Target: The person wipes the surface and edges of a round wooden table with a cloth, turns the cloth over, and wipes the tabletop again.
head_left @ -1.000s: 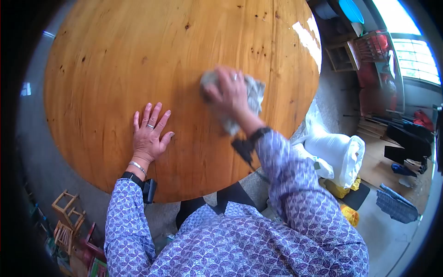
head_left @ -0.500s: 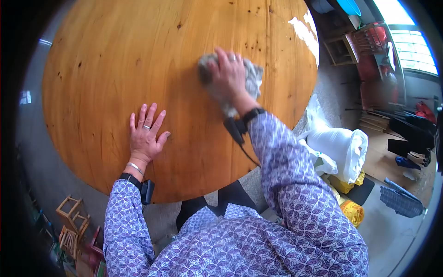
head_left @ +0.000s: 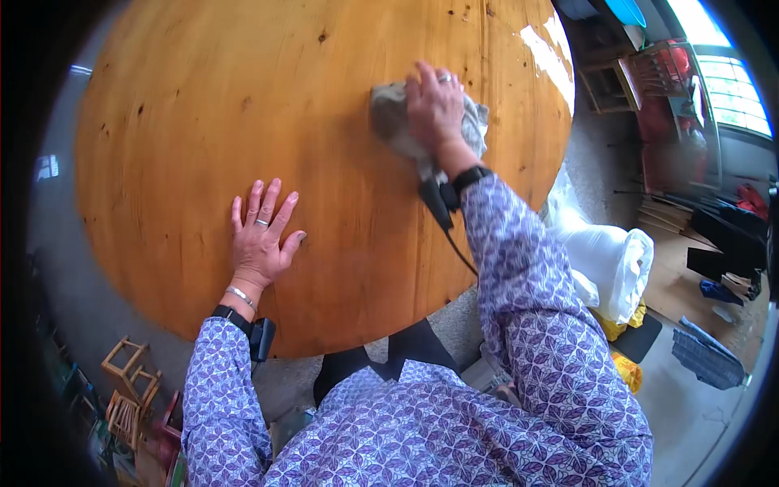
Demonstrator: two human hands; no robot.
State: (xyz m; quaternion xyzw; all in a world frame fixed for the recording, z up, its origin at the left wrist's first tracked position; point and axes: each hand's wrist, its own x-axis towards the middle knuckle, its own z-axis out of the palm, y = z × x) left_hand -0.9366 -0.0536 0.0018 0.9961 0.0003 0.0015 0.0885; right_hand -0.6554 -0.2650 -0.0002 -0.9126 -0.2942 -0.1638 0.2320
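A large round wooden table (head_left: 333, 235) with dark knots spreads out in front of me. My left hand (head_left: 261, 243) lies flat on its left part, fingers spread, nothing under them that shows. Farther out and to the right, my right hand (head_left: 438, 105) presses a crumpled grey cloth (head_left: 393, 118) against the tabletop. The cloth sticks out on both sides of the fingers. A black device with a cable is strapped at each wrist.
White stuffed bags (head_left: 604, 264) and yellow bags (head_left: 627, 371) sit on the floor right of the table. Small wooden stools (head_left: 130, 369) stand at the lower left. Shelves, boards and a window are on the right. A white patch (head_left: 545, 58) marks the tabletop's far right.
My right hand has slid the cloth away from me and, most recently, to the right across the tabletop. My left hand rests in nearly the same place.
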